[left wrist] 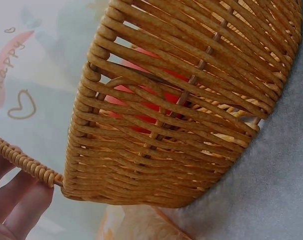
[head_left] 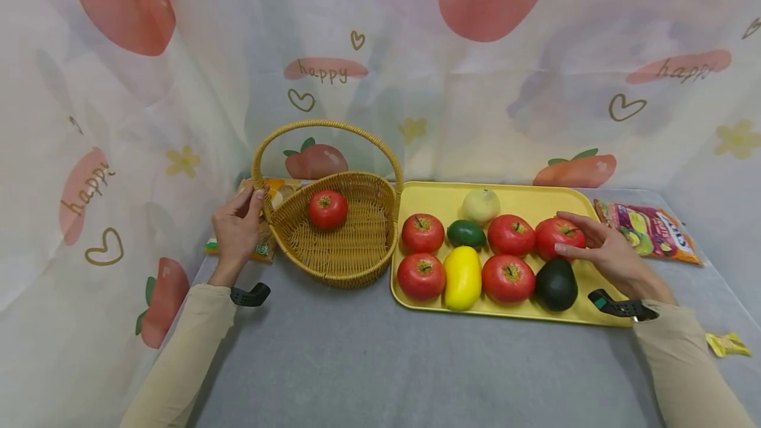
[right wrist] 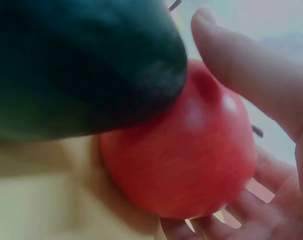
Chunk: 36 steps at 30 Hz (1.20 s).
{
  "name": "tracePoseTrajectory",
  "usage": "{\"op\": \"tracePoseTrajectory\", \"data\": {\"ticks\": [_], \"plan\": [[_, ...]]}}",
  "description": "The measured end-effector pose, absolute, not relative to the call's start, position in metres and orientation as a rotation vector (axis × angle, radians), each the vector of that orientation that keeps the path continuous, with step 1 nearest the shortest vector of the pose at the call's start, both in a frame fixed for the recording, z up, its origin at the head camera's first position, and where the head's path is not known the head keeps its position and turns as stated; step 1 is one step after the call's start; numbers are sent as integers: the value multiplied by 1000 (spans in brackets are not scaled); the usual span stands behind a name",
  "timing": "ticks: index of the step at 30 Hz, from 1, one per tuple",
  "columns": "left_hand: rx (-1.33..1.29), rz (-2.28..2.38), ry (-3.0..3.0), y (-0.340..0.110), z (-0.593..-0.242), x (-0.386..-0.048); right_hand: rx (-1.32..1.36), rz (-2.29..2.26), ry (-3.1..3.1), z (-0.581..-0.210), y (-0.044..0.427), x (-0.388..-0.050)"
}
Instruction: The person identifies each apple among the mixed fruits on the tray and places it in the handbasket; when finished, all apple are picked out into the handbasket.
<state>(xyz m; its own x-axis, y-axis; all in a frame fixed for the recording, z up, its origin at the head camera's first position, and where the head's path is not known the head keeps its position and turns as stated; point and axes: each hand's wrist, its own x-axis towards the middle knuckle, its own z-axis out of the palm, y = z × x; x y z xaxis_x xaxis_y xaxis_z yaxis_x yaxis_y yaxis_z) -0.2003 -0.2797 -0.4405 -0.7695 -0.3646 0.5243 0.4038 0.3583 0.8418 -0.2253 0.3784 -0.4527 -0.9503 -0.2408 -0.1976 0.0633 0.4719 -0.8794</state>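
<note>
My left hand [head_left: 236, 228] grips the base of the handle of a wicker basket [head_left: 291, 236] at its left side. In the left wrist view, fingers [left wrist: 29, 205] lie against the wrapped handle [left wrist: 26, 162]. One red apple [head_left: 328, 209] sits inside the basket. At the right end of a yellow tray [head_left: 594, 296], my right hand [head_left: 615, 257] holds another red apple [head_left: 559, 236] between thumb and fingers. The right wrist view shows this apple [right wrist: 186, 155] beside a dark green avocado [right wrist: 81, 70], with the fingers curving around its far side.
Also on the tray are several red apples [head_left: 509, 279], a yellow mango [head_left: 462, 279], a small green fruit [head_left: 466, 234] and a pale round one [head_left: 481, 206]. A purple snack bag [head_left: 654, 231] and a yellow packet [head_left: 728, 345] lie right; another package [head_left: 261, 253] is behind the basket.
</note>
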Motion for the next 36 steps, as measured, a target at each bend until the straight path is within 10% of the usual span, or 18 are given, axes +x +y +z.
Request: {"op": "tracePoseTrajectory", "data": {"ticks": [36], "plan": [[-31,-1488,-1929,-278,-438,-200,-96,-1984,2312,-412,349,-217]]}}
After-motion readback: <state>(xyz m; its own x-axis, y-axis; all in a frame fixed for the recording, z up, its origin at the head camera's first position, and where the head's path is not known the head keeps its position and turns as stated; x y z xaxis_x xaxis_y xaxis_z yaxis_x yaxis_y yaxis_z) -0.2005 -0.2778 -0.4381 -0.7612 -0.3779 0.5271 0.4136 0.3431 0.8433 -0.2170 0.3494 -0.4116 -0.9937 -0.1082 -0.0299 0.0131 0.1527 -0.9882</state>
